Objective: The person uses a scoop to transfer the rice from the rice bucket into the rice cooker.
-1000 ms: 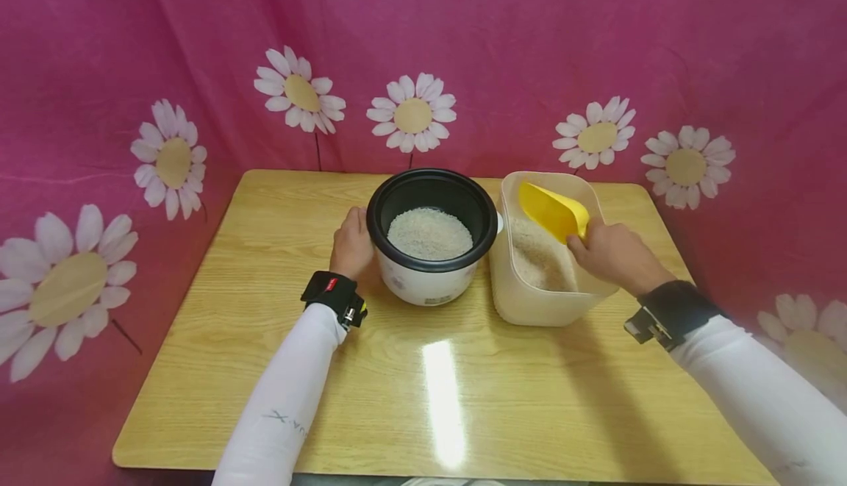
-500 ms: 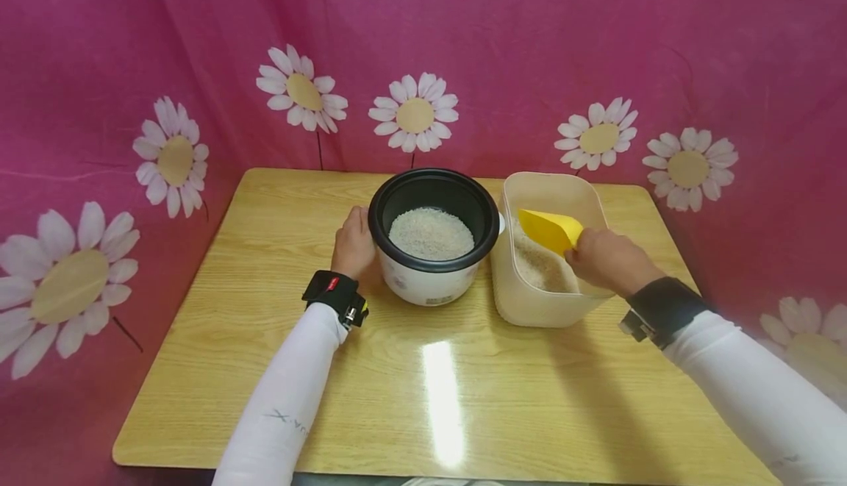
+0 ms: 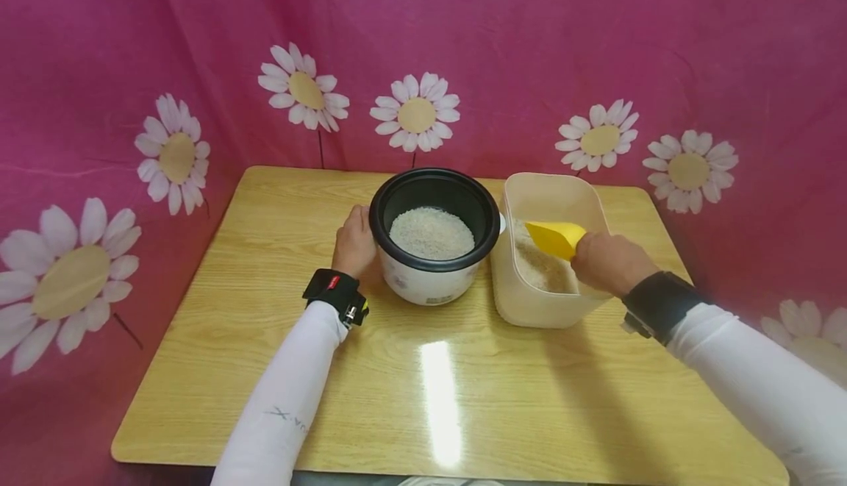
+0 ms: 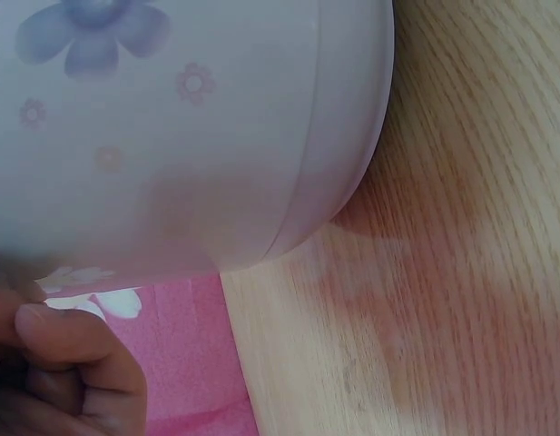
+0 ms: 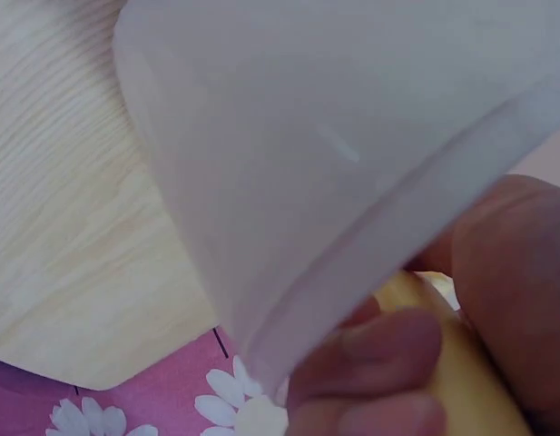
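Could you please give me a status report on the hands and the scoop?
Right hand gripping scoop over bin. Left hand on left side of cooker. Scoop's load unclear. Bin's wall between scoop and cooker.

Pink daisy-printed cloth [image 3: 490,30] hung beyond the far edge of the wooden table [image 3: 198,376]; glare [image 3: 440,405] lay toward its near edge.
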Available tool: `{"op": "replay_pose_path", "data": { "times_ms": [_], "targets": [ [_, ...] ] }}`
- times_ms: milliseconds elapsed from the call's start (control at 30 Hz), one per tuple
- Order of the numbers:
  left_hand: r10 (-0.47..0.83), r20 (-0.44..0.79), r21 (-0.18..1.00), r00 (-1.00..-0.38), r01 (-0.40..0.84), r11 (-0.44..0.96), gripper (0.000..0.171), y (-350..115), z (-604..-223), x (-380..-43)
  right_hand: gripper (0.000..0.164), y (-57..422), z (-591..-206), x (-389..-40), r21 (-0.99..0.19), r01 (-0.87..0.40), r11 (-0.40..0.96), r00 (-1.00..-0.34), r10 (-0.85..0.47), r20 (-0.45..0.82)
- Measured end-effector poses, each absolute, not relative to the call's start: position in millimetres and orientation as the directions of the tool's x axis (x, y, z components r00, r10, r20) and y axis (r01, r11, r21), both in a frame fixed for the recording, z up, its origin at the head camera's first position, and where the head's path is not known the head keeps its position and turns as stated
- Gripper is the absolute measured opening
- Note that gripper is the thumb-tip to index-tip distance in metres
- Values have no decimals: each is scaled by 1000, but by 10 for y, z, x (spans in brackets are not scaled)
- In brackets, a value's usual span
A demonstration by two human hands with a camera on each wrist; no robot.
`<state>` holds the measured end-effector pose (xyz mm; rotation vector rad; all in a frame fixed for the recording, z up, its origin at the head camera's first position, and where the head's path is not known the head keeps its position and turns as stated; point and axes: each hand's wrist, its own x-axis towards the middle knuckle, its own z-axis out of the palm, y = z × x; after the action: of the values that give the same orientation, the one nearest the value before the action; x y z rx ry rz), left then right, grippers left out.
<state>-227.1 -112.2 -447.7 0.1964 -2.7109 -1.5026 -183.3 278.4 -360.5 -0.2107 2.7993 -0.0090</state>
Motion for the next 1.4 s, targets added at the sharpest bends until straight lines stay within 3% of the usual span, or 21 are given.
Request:
{"op": "replay_pose_path", "data": {
  "times_ms": [333,567,800,1200,1400],
  "targets": [
    [-126,-44,856,-991,-102,506,46,-1135,-4506,-2303,16,2763,-3572,-1792,40,-211,977,-945,-193,-264],
    [-120,-38,848,-992,-95,521,45,-1124,-4508,-2303,16,2733,-3656,-1764,152,-292,944,-947,-263,-187],
    [-121,-26,858,-992,-84,506,42,-1117,-4520,-2322,15,2726,-3668,-1736,150,-311,938,-942,-284,-177],
    [-127,-42,858,-991,-101,504,44,-1131,-4503,-2300,14,2669,-3574,-1696,208,-362,909,-919,-310,-244],
    [-129,-53,863,-990,-110,493,43,-1143,-4509,-2294,14,2670,-3539,-1746,193,-399,896,-878,-313,-362]
  ]
}}
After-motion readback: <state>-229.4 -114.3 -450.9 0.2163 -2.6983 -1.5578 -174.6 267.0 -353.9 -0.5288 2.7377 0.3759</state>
